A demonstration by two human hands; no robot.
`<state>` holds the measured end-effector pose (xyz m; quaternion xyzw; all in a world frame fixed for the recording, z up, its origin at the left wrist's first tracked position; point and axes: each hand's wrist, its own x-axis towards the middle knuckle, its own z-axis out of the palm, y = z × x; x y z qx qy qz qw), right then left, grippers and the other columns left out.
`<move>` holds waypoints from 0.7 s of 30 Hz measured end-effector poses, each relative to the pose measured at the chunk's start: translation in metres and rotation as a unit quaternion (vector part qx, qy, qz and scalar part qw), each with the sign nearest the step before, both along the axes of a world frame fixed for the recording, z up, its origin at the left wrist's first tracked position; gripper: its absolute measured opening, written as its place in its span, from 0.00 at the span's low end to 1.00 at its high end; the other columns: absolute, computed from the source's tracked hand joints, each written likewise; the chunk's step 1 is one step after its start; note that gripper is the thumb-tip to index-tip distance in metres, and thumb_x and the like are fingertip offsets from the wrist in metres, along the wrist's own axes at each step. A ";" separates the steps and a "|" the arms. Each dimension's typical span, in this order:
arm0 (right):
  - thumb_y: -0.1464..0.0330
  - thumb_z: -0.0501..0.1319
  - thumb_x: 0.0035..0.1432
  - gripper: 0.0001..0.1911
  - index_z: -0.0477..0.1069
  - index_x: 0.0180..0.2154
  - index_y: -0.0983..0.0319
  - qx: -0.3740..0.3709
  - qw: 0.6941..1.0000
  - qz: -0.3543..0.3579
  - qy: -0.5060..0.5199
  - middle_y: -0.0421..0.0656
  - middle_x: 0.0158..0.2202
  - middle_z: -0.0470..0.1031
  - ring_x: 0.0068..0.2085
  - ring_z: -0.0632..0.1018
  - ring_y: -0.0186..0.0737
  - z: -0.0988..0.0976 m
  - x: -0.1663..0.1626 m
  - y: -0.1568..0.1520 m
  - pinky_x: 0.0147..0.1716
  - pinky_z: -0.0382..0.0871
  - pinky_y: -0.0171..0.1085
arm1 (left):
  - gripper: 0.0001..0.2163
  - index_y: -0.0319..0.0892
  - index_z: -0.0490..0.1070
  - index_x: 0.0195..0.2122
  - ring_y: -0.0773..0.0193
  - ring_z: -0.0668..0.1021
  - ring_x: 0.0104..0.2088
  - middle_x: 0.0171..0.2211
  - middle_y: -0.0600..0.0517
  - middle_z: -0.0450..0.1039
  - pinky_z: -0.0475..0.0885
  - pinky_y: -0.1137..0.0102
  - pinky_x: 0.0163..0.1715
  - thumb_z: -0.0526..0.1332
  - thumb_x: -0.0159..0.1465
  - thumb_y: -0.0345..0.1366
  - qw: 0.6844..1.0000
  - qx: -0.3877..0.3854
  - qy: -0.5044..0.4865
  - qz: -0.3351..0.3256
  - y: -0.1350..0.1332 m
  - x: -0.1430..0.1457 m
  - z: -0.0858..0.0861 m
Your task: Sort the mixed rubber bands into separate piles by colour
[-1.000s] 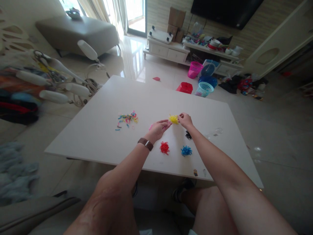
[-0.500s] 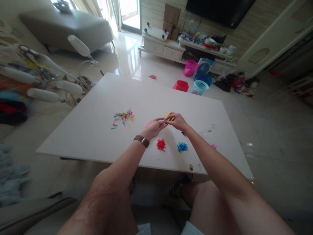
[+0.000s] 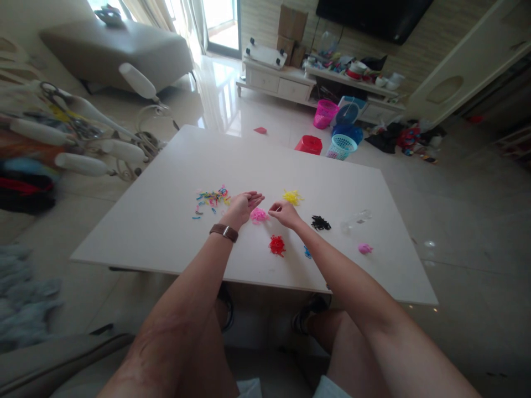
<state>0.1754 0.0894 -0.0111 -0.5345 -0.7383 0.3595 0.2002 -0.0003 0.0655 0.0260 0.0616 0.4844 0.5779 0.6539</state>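
Observation:
My left hand (image 3: 244, 207) is palm up with its fingers stretched out, between a mixed-colour pile of small bands (image 3: 213, 197) and a pink pile (image 3: 259, 216). Whether anything lies on its palm is too small to tell. Thumb and fingertips of my right hand (image 3: 284, 213) are pinched together just right of the pink pile; what they hold, if anything, I cannot make out. Beyond that hand lies a yellow pile (image 3: 292, 197). A red pile (image 3: 277, 245) sits nearer me, and my right forearm partly hides a blue pile (image 3: 307, 251).
On the white table (image 3: 232, 160), a black pile (image 3: 321, 223), a clear plastic container (image 3: 355, 221) and a small pink object (image 3: 365, 249) lie to the right. Past the far edge stand a red stool or bin (image 3: 309, 145) and a light-blue basket (image 3: 342, 147).
My hands were touching near the yellow pile; they have parted. The left moved left and opened flat, the right came slightly down toward the pink pile, uncovering the yellow and pink piles.

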 end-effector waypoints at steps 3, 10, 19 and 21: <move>0.68 0.67 0.54 0.04 0.79 0.31 0.62 0.003 1.000 0.003 -0.008 0.42 0.30 0.81 0.31 0.76 0.35 -0.007 -0.010 -0.001 0.34 0.68 0.34 | 0.09 0.35 0.71 0.38 0.58 0.83 0.43 0.40 0.39 0.80 0.76 0.66 0.47 0.57 0.58 0.20 0.998 0.017 0.063 -0.021 -0.001 0.002 -0.007; 0.70 0.65 0.54 0.03 0.78 0.31 0.62 0.018 1.000 -0.018 -0.007 0.42 0.32 0.80 0.31 0.75 0.35 0.001 0.000 -0.002 0.34 0.68 0.34 | 0.04 0.39 0.75 0.31 0.55 0.79 0.49 0.40 0.42 0.80 0.69 0.63 0.52 0.64 0.53 0.29 0.970 0.066 0.225 -0.067 0.005 0.007 -0.024; 0.63 0.66 0.54 0.08 0.76 0.31 0.62 0.016 0.990 -0.041 0.133 0.41 0.28 0.78 0.30 0.76 0.36 0.016 0.002 -0.017 0.34 0.69 0.36 | 0.05 0.39 0.71 0.30 0.60 0.80 0.42 0.34 0.45 0.80 0.71 0.66 0.47 0.66 0.53 0.27 0.984 0.081 0.130 -0.088 0.000 0.027 -0.017; 0.63 0.66 0.53 0.09 0.76 0.31 0.62 0.025 0.985 -0.038 0.167 0.41 0.29 0.79 0.32 0.77 0.37 0.017 -0.001 -0.022 0.36 0.70 0.36 | 0.04 0.40 0.70 0.30 0.63 0.80 0.36 0.31 0.48 0.78 0.72 0.68 0.42 0.64 0.55 0.27 0.984 0.085 0.119 -0.104 -0.004 0.036 -0.016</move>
